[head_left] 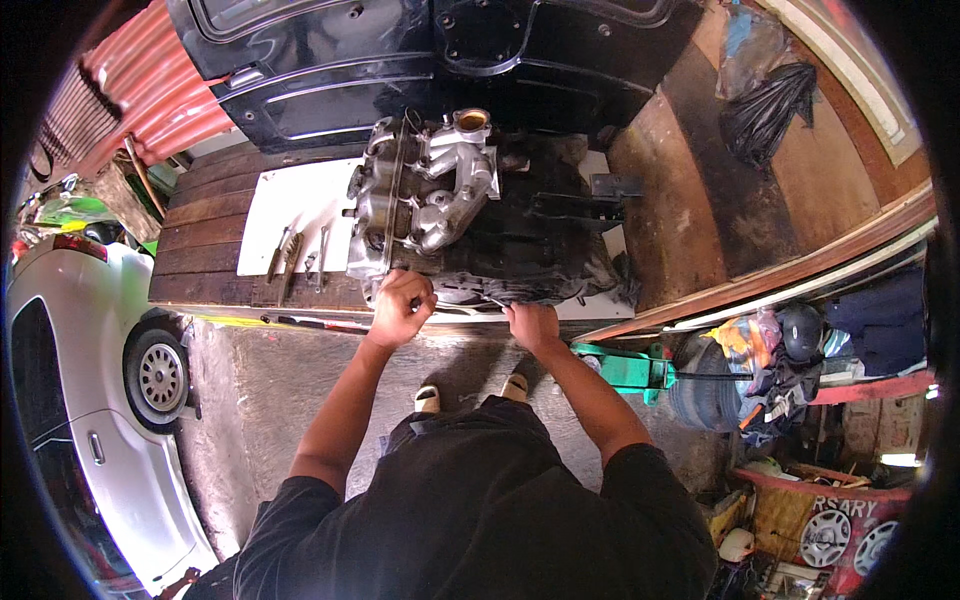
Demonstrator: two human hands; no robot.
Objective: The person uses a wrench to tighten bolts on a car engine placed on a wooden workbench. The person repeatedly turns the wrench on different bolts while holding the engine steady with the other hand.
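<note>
An engine [520, 235] lies on the wooden bench, its silvery intake manifold [462, 195] uppermost and its body dark. At the engine's near left corner, my left hand [402, 308] is closed like a fist. A small dark bit shows at its fingers, but what it holds is hidden. My right hand [533, 326] is closed on a slim metal tool [495, 302] by the engine's near edge. Only a short shiny length of that tool sticks out toward the left, and its kind cannot be told.
Several hand tools [290, 262] lie on a white board [265, 205] left of the engine. Dark panels [330, 90] stand behind the bench. A black plastic bag [770, 110] lies at the far right. A green floor jack [625, 372] stands below right, a silver car [100, 400] at left.
</note>
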